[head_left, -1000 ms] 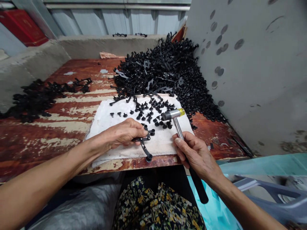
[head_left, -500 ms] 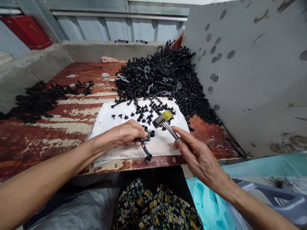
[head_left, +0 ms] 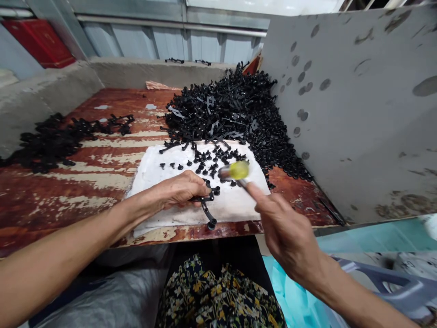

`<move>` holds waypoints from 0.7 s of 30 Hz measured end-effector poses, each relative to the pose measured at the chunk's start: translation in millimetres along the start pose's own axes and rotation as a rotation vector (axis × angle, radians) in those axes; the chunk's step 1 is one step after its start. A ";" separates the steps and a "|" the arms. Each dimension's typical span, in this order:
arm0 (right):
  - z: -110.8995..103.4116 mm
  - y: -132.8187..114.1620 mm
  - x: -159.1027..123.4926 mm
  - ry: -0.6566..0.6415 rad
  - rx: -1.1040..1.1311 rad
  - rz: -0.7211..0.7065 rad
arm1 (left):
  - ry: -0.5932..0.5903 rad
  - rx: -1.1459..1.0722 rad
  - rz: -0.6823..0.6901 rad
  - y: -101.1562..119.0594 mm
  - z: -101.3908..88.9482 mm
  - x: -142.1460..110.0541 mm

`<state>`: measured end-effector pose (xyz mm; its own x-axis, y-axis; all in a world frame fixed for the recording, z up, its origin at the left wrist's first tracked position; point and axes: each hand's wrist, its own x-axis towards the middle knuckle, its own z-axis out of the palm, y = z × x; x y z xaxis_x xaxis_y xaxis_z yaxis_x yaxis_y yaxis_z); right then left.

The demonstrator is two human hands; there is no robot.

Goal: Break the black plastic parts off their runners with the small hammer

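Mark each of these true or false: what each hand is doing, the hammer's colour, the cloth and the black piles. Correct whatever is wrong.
1. The right hand grips a hammer. True.
2. The left hand is empty. False: it holds a black bracket.
3. One end of the hammer's head is yellow. True.
4. The larger black pile is at the table's left edge. False: it lies beyond the cloth and toward the right, beside the grey board.
5. Small black pegs stand or lie on the cloth. True.
6. The cloth is red. False: it is white.
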<state>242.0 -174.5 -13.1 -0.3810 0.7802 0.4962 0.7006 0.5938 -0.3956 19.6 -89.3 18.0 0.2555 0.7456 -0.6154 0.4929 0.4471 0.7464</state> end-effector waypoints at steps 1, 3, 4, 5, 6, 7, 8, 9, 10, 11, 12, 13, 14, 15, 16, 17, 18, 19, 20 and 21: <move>2.0 0.6 -0.8 -0.053 -0.037 -0.014 | 0.011 0.003 -0.009 -0.1 0.4 0.2; 6.5 2.3 -3.1 -0.067 -0.040 -0.027 | 0.025 0.007 -0.024 -1.0 0.9 0.9; 8.5 2.9 -4.4 -0.003 -0.004 -0.022 | 0.026 0.005 -0.025 -1.8 1.0 1.5; 10.0 3.3 -5.6 0.059 0.028 -0.018 | 0.023 0.002 -0.021 -3.0 0.9 2.3; 11.2 3.6 -6.5 0.092 0.036 -0.017 | 0.020 0.002 -0.016 -4.4 0.7 3.1; 11.9 3.9 -7.1 0.085 0.022 -0.022 | 0.018 0.007 -0.013 -6.1 0.4 4.1; 12.3 4.2 -7.4 0.042 -0.004 -0.024 | 0.014 0.013 -0.007 -8.0 0.1 5.0; 12.4 4.5 -7.5 -0.012 -0.024 -0.020 | 0.008 0.018 0.003 -9.9 -0.2 6.0; 12.5 4.8 -7.6 -0.044 -0.023 -0.012 | -0.003 0.020 0.014 -11.8 -0.5 7.0; 12.7 5.1 -7.7 -0.024 0.000 0.005 | -0.015 0.020 0.025 -13.7 -1.0 7.9; 12.9 5.3 -8.0 0.024 0.025 0.015 | -0.021 0.020 0.035 -15.4 -1.5 8.8; 13.2 5.5 -8.5 0.053 0.032 0.019 | -0.023 0.023 0.043 -17.1 -2.2 9.7; 13.7 5.6 -9.3 0.059 0.020 0.012 | -0.019 0.031 0.042 -18.8 -3.0 10.4; 14.2 5.8 -10.3 0.035 -0.001 0.001 | -0.010 0.042 0.042 -20.7 -3.7 11.1; 14.7 6.2 -11.5 -0.003 -0.019 -0.005 | 0.000 0.052 0.049 -22.7 -4.3 11.7; 15.2 6.8 -13.0 -0.038 -0.023 -0.010 | 0.001 0.057 0.062 -25.0 -4.4 12.1; 15.8 7.7 -14.5 -0.043 0.007 0.005 | -0.003 0.059 0.082 -27.3 -3.9 12.3; 16.4 9.2 -15.8 0.026 0.044 0.026 | -0.012 0.055 0.108 -29.4 -2.8 12.3; 17.0 11.2 -16.8 0.077 0.073 0.031 | -0.027 0.049 0.131 -31.2 -1.1 12.1; 17.7 13.5 -17.1 0.072 0.078 0.042 | -0.031 0.044 0.152 -32.4 0.8 11.6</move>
<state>247.3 -176.3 -40.6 -0.3057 0.7903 0.5310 0.6651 0.5763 -0.4748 7.3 -95.6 -13.5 0.3549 0.7871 -0.5044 0.4829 0.3077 0.8199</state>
